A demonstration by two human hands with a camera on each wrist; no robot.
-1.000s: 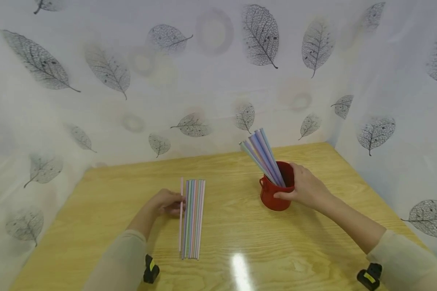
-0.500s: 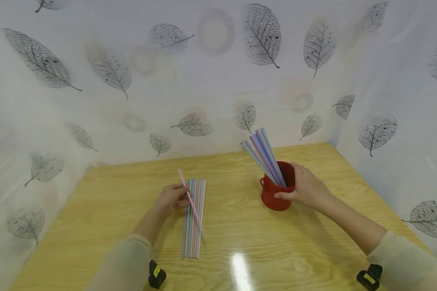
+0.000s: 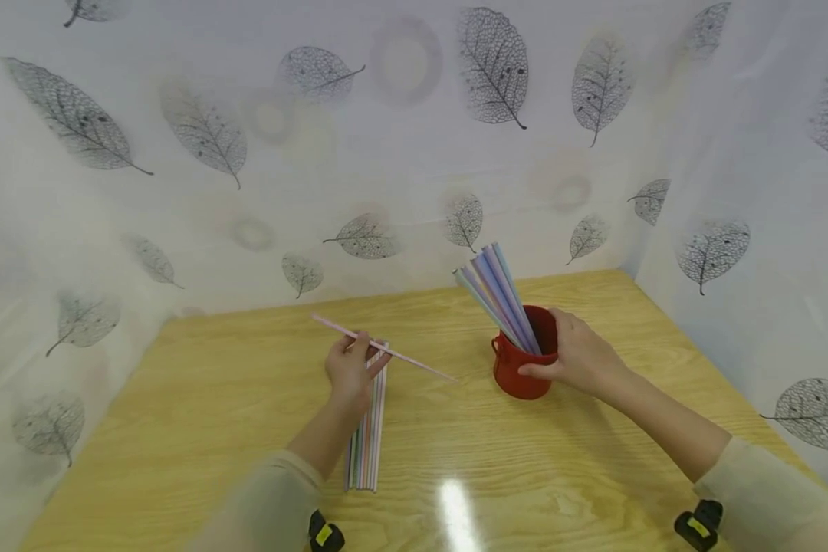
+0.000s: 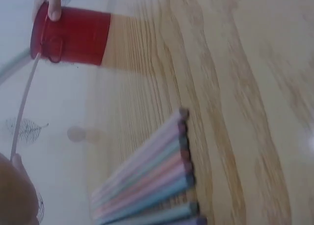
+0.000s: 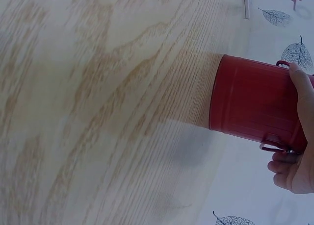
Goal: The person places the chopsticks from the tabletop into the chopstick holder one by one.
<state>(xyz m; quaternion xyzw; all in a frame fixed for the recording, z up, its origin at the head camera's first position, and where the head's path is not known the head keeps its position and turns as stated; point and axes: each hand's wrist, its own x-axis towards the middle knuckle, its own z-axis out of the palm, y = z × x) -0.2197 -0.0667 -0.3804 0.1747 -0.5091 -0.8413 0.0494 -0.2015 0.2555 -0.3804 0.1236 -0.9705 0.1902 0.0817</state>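
Note:
My left hand [image 3: 350,369] pinches a pink straw [image 3: 421,364] between thumb and fingers, held slantwise with its far end pointing toward the red bucket [image 3: 517,381]. Below that hand, a row of pastel straws [image 3: 367,452] lies side by side on the table, partly hidden by the hand and forearm; their ends show large in the left wrist view [image 4: 152,166]. My right hand [image 3: 583,356] grips the rim of the bucket, thumb outside at the front. Inside the bucket a bundle of pastel straws [image 3: 500,295] leans to the left. A small ear handle [image 5: 272,146] sticks out from the bucket's side.
The wood-grain table [image 3: 455,445] ends at a white curtain [image 3: 400,153] printed with leaves, which hangs behind and at both sides. Black devices with yellow marks [image 3: 698,526] sit near both sleeves.
My left hand has lifted the pink straw from beside the row and moved right and away over it, turning the straw from upright to slanted toward the bucket. The right hand stays put.

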